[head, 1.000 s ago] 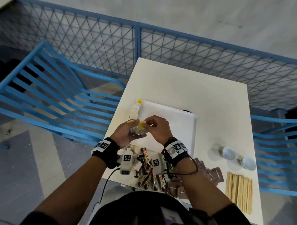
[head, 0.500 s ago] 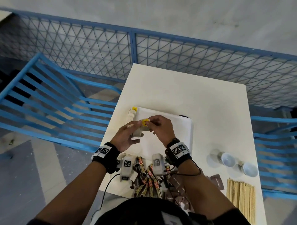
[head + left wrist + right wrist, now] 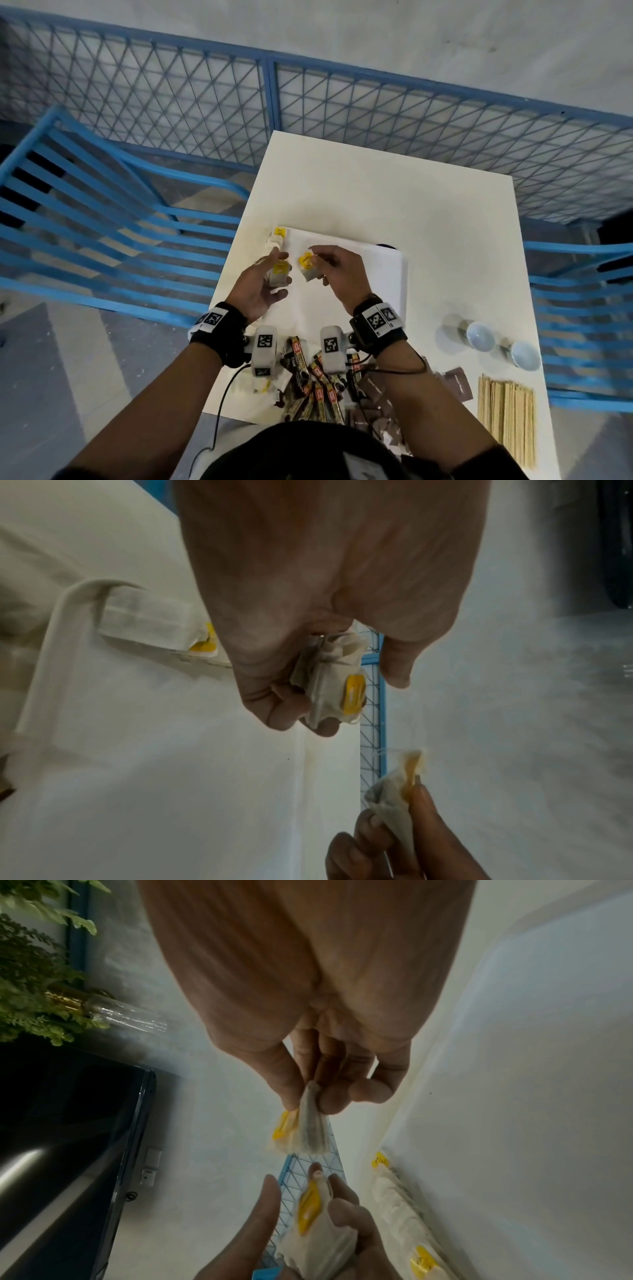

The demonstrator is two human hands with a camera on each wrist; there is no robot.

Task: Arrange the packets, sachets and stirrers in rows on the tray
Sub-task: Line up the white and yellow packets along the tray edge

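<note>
Head view, left hand (image 3: 255,291) grips sachets (image 3: 278,273), right hand (image 3: 337,270) pinches one sachet (image 3: 306,264), over tray's (image 3: 383,270) left edge

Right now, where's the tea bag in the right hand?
Head view: the tea bag is pinched by the right hand above the tray, just right of the left hand's bundle.

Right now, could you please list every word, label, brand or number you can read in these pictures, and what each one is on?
No text can be read as words.
Yellow tag on the tea bag held by the right hand: dark print, too blurred.
Stick sachets: red label with white lettering, too small.
Brown packets: pale print, too small.
Wrist bands: black-and-white square marker patterns only, no words.
</note>
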